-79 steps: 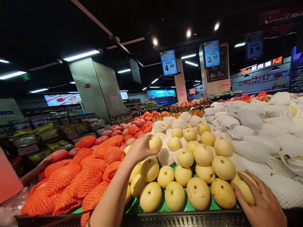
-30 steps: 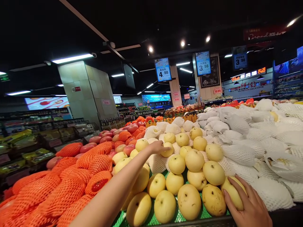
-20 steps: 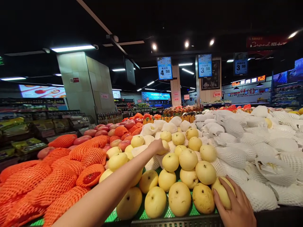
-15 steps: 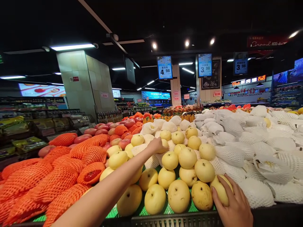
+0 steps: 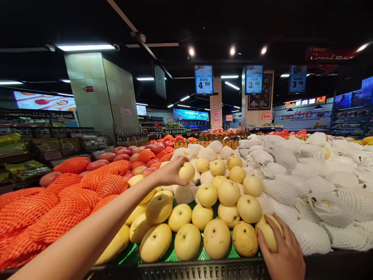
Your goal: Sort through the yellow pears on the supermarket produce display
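Gripping: the left hand [image 5: 170,173], arm stretched far over the display, has its fingers [image 5: 178,162] curled and clamped on a small yellow pear [image 5: 187,172], which sits lifted just above the upper rows of the heap. Right hand [image 5: 284,254]: fingers [image 5: 274,227] spread and cupped over a front-corner pear [image 5: 269,237] at the near right end of the bottom row, touching it, the fruit resting on the pile rather than raised. Item, pear pile [image 5: 221,202]: bare yellow fruit stacked in sloping rows on green matting [image 5: 175,257], behind a dark slotted crate rim [image 5: 201,269]. Item, white foam-netted fruit [image 5: 294,173]: just beside the pears to the right and behind. Item, orange-netted fruit [image 5: 72,202]: just beside the pears to the left, with red apples [image 5: 125,155] further back. Item, hanging price boards [image 5: 204,79]: well above and behind. Handling note, as judgement: the held pear is best seated stem-up in a hollow between two neighbours, lowered gently and not dropped, since the skin bruises readily. The grip should loosen only once the fruit sits without rocking. The right hand serves well as a stop at the bottom corner, because a sloped stack of round fruit tends to roll toward the rim when an upper row is disturbed. The outstretched forearm should be kept lifted clear of the middle rows.
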`<state>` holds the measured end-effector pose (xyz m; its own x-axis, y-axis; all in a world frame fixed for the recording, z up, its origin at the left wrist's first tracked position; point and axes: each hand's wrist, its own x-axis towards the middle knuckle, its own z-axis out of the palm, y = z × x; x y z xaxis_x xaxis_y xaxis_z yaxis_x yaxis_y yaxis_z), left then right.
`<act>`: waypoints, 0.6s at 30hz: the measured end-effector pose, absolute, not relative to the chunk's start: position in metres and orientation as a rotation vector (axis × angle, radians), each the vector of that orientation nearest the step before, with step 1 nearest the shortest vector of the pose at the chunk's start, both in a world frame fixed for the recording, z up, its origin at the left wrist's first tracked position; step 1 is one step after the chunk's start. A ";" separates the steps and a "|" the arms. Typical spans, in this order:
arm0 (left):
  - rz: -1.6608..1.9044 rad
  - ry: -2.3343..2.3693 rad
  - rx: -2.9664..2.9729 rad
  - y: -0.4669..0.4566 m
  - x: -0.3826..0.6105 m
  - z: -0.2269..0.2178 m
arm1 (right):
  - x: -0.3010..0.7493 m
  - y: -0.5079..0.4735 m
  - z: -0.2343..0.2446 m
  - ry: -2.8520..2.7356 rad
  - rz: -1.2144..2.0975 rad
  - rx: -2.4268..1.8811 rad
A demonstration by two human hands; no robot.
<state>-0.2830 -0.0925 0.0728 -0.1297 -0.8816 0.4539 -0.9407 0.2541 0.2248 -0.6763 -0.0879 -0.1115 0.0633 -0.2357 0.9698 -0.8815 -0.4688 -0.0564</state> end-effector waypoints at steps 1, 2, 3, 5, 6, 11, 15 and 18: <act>0.125 -2.100 1.622 -0.087 -0.285 0.071 | -0.676 -0.088 -0.112 -1.116 1.438 1.760; 0.090 -2.158 1.607 -0.084 -0.287 0.068 | -0.676 -0.088 -0.112 -1.118 1.439 1.756; 0.051 -2.213 1.601 -0.081 -0.290 0.064 | -0.676 -0.089 -0.111 -1.121 1.439 1.753; -0.026 -2.297 1.614 -0.080 -0.295 0.056 | -0.675 -0.089 -0.111 -1.123 1.437 1.747; -0.061 -2.325 1.632 -0.080 -0.297 0.052 | -0.675 -0.089 -0.110 -1.120 1.433 1.748; -0.181 -2.335 1.738 -0.090 -0.295 0.042 | -0.676 -0.088 -0.110 -1.107 1.416 1.763; -0.259 -2.338 1.779 -0.100 -0.296 0.037 | -0.678 -0.086 -0.111 -1.106 1.419 1.767; -0.298 -2.343 1.790 -0.104 -0.297 0.037 | -0.677 -0.086 -0.110 -1.106 1.429 1.759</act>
<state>-0.2966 -0.1043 0.0371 -0.2603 -0.9653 0.0194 -0.9298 0.2561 0.2644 -0.6769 -0.0857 -0.1095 0.0683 -0.2257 0.9718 -0.8842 -0.4649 -0.0458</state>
